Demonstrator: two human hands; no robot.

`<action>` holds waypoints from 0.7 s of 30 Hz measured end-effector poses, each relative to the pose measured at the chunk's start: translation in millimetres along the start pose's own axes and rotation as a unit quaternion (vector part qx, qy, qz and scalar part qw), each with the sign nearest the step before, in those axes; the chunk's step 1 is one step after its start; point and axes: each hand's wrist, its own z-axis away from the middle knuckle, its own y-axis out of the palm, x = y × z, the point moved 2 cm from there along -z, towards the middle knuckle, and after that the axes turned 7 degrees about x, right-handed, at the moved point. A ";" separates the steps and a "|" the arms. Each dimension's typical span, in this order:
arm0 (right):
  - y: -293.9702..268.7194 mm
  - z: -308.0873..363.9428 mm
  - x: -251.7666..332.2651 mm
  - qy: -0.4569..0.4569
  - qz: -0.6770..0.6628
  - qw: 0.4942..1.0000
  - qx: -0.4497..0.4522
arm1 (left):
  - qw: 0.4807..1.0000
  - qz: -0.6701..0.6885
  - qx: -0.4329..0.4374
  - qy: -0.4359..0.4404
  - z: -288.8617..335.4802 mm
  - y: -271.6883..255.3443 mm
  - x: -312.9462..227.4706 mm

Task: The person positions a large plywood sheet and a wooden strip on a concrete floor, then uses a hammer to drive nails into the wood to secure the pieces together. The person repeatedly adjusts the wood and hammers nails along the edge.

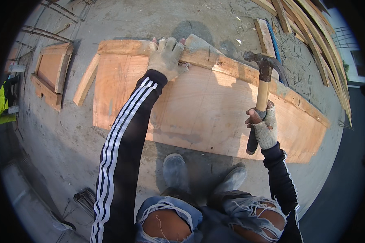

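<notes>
A long plywood panel (182,109) lies on the concrete in front of my boots, with a wooden batten (239,71) along its far edge. My left hand (165,56), in a worn knitted glove with bare fingertips, presses on this batten, its fingers stretched and slightly spread across the wood. On the right, my right hand (265,125), gloved the same way, is wrapped around the handle of a claw hammer (263,91). The hammer is raised over the panel's right part, head pointing away from me. Whether any nail sits under my left hand cannot be seen.
Left of the panel are a loose wood block (86,79) and a small framed panel (52,75). Long planks (320,44) are piled at the far right, near a short board (265,38) and scattered nails. Rebar (48,34) sticks out far left, near a person's yellow garment (3,105).
</notes>
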 end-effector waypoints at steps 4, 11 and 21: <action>-20.3 4.7 -18.1 0.007 0.101 0.995 -0.022 | 1.000 -0.009 0.004 0.022 -11.3 4.6 -5.2; -13.6 28.9 -38.2 0.055 0.109 0.991 -0.049 | 0.993 -0.010 0.080 0.087 -35.0 -6.1 3.0; -38.6 40.6 -22.7 0.066 0.075 0.991 -0.084 | 0.989 -0.056 0.042 0.129 -114.0 -18.9 2.0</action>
